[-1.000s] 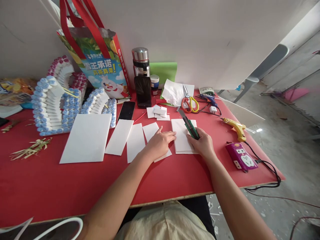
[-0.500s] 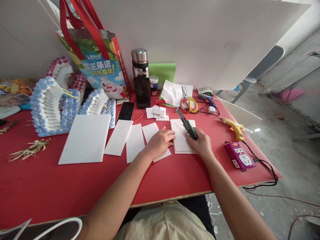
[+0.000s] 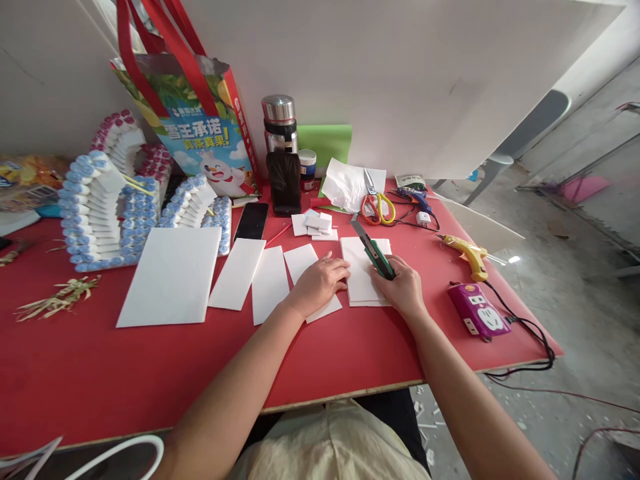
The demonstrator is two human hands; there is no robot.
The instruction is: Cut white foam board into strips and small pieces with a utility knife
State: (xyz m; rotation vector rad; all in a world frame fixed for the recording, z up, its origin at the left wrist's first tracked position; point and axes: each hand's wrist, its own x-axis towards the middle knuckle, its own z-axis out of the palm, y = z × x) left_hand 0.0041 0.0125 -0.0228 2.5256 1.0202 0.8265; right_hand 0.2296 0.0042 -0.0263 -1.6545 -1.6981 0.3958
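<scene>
My right hand point(image 3: 403, 288) is closed around a green utility knife point(image 3: 374, 251), its blade pointing up and away over a small stack of white foam rectangles point(image 3: 359, 272). My left hand point(image 3: 320, 283) lies flat with fingers stretched toward the left edge of that stack, resting partly on another white foam strip point(image 3: 303, 261). Both hands sit near the middle of the red table point(image 3: 150, 373).
More white foam sheets point(image 3: 173, 277) lie to the left. Behind are small foam offcuts point(image 3: 316, 225), a phone point(image 3: 253, 221), scissors point(image 3: 376, 202), a steel flask point(image 3: 280, 123) and a printed bag point(image 3: 200, 130). A yellow glue gun point(image 3: 467, 253) and purple power strip point(image 3: 479, 311) lie right.
Both hands stay almost where they were on the foam stack; the knife has shifted very slightly. The view has drifted a little.
</scene>
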